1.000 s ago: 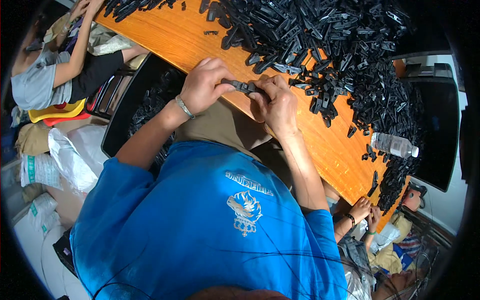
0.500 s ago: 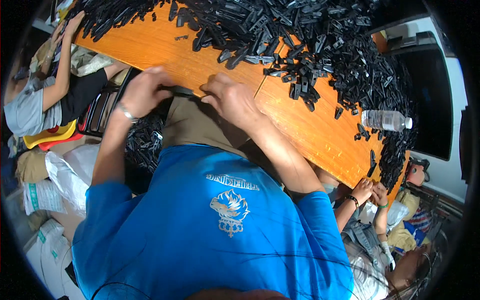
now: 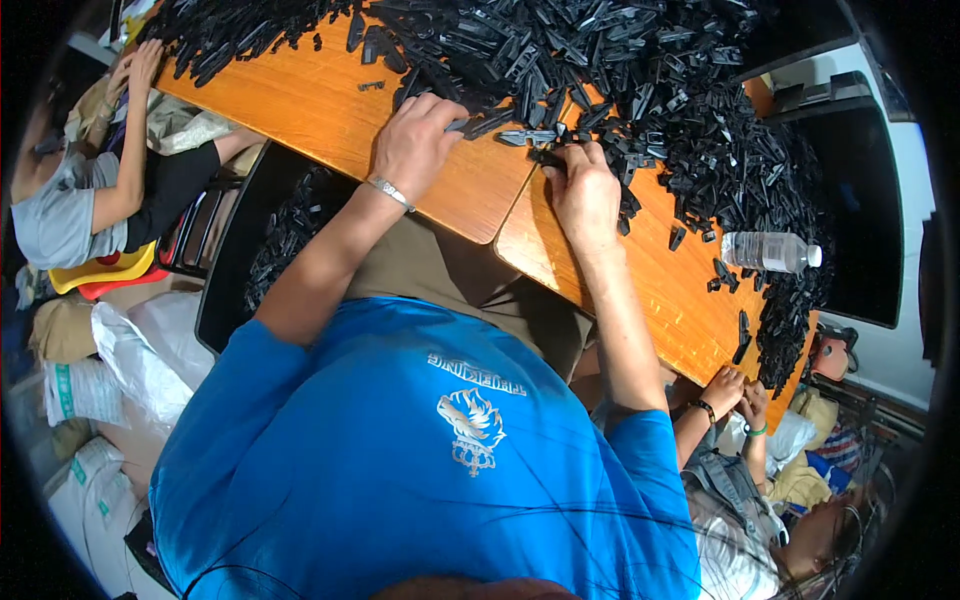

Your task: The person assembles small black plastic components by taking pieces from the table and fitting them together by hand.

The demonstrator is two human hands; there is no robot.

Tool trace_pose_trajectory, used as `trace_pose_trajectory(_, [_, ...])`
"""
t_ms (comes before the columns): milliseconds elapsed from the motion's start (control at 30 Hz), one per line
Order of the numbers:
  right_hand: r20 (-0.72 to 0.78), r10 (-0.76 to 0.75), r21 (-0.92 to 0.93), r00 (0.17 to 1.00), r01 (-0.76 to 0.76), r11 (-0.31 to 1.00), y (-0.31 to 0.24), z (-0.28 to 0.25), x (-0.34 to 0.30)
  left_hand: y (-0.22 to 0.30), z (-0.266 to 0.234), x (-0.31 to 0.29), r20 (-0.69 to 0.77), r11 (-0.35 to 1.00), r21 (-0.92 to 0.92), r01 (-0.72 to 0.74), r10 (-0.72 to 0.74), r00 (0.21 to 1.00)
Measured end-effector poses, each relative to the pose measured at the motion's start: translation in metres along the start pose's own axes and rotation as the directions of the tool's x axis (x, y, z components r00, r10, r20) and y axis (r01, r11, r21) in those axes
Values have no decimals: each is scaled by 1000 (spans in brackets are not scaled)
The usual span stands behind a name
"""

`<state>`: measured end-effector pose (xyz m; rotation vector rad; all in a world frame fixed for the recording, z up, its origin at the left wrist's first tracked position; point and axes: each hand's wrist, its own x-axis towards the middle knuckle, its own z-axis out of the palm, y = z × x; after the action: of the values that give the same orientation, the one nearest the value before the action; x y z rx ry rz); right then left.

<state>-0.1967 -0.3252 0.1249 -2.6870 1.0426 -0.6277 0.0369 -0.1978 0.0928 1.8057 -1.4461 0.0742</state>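
Black plastic parts (image 3: 500, 60) lie heaped across the wooden table (image 3: 290, 110), long slim ones mixed with short blocky ones. My left hand (image 3: 412, 145) rests over the near edge of the heap, its thumb and forefinger closed on a dark plastic part (image 3: 458, 125) that shows only at the fingertips. Farther right, my right hand (image 3: 586, 200) is at the same edge with fingers bent. Between its thumb and forefinger sits a small black plastic part (image 3: 546, 158), mostly covered. One greyish long part (image 3: 527, 137) lies between the two hands.
A clear plastic bottle (image 3: 770, 251) lies on its side among parts at the right. Below the table's left edge, a black bin (image 3: 225, 290) holds more parts. One person (image 3: 75, 205) sits at far left; another person's hands (image 3: 735, 392) are at the right table edge.
Both hands have gone from the table's near edge by my lap up to the heap, moving forward and right. They now finger parts there. The bin at left shows more fully.
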Motion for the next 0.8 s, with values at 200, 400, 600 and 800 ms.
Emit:
trace_pose_trajectory(200, [-115, -64, 168, 991, 83, 982, 7, -5, -6, -16, -5, -15, 103, 931, -253, 263, -244, 964])
trace_pose_trajectory(400, [-163, -78, 245, 984, 117, 962, 4, 5, -17, -17, -34, -37, 269, 816, -421, 395, -303, 914])
trace_pose_trajectory(600, [-216, -48, 240, 975, 100, 966, 1, 1, -21, 5, -36, -28, 170, 936, -193, 293, -262, 950])
trace_pose_trajectory(800, [-274, 39, 304, 961, 48, 951, 2, -1, -37, 10, -31, -31, 99, 976, -99, 194, -184, 978])
